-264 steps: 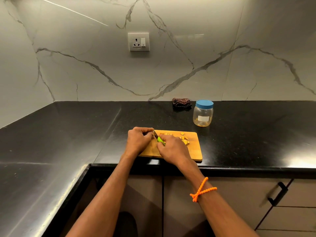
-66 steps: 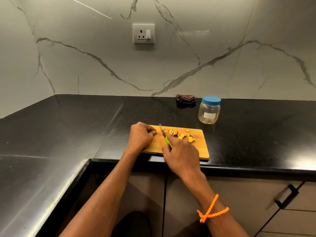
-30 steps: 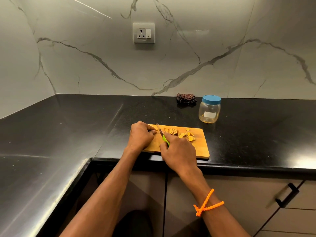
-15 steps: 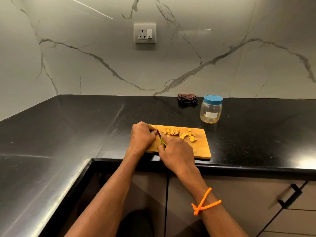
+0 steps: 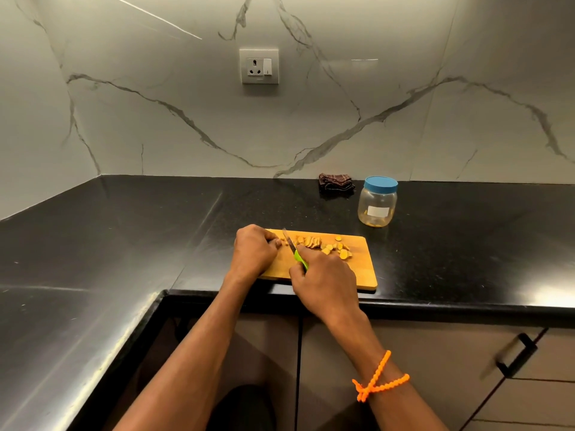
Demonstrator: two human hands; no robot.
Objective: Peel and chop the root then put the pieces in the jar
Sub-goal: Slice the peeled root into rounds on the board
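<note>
You're in home kitchen, most likely. Black polished stone countertop [image 5: 124, 244] wraps L-shaped corner; marble-look backsplash [image 5: 404, 119] behind it; wall socket with switch [image 5: 259, 66]. Base cabinets with black bar handle [image 5: 515, 356] below. Wooden chopping board [image 5: 357, 269], blue-lidded jar [image 5: 377, 201], folded cloth [image 5: 336, 182] on top.

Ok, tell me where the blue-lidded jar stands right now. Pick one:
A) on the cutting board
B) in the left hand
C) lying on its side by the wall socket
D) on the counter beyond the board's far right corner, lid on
D: the jar stands upright on the black counter, off the cutting board, its blue lid on.
</note>
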